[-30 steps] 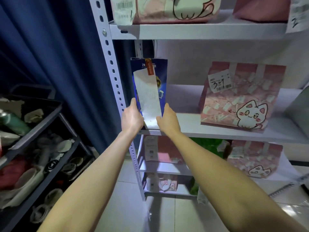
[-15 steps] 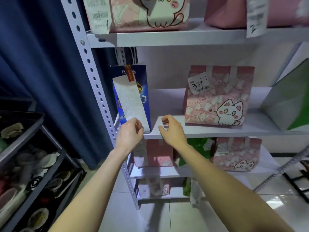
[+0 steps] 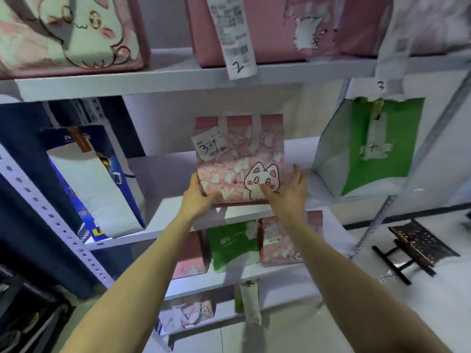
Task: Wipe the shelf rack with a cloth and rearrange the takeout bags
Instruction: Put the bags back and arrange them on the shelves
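A pink takeout bag with a white cat drawing and a tag marked 34 stands upright in the middle of the white rack's middle shelf. My left hand grips its lower left corner. My right hand is at its lower right corner, fingers spread, one lying across the bag's front. A blue bag with a long white receipt stands at the shelf's left end, and a green bag marked 4 at the right end. No cloth is in view.
The shelf above carries more pink bags with hanging receipts. Lower shelves hold a green bag and a pink bag. A perforated upright and a dark curtain are left; a small stool is on the floor, right.
Both hands left the blue bag at the shelf's left end and moved right to the pink cat bag. My view shifted right and closer to the rack.
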A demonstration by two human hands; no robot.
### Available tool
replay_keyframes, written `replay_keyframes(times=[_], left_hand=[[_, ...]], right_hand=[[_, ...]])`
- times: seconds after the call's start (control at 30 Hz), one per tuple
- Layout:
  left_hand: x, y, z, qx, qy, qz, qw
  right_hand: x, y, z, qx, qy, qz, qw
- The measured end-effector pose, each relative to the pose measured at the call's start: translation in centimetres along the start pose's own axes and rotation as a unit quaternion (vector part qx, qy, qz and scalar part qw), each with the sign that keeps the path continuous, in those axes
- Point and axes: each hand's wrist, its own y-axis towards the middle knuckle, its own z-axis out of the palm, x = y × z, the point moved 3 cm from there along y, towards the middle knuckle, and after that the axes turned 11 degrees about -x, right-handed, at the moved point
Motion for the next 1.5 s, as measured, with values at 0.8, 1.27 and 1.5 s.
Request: replay_keyframes(times=[0.8, 1.27, 1.5], left_hand=[[-18.3, -8.7, 24.5, -0.018, 0.021, 0.126, 0.992], [-21.7, -12.0, 30.4, 0.025, 0.001, 0.117, 0.993], [-19.6, -17.7, 26.6, 0.048, -0.037, 0.123, 0.991]], right_hand=[[-15.6, 15.0, -18.2, -0.118, -0.08, -0.056, 0.988], [-21.6, 13.0, -21.5, -0.056, -0.013, 0.082, 0.995], [-20.5, 4.3, -25.4, -0.121, -0.004, 0.074, 0.99]])
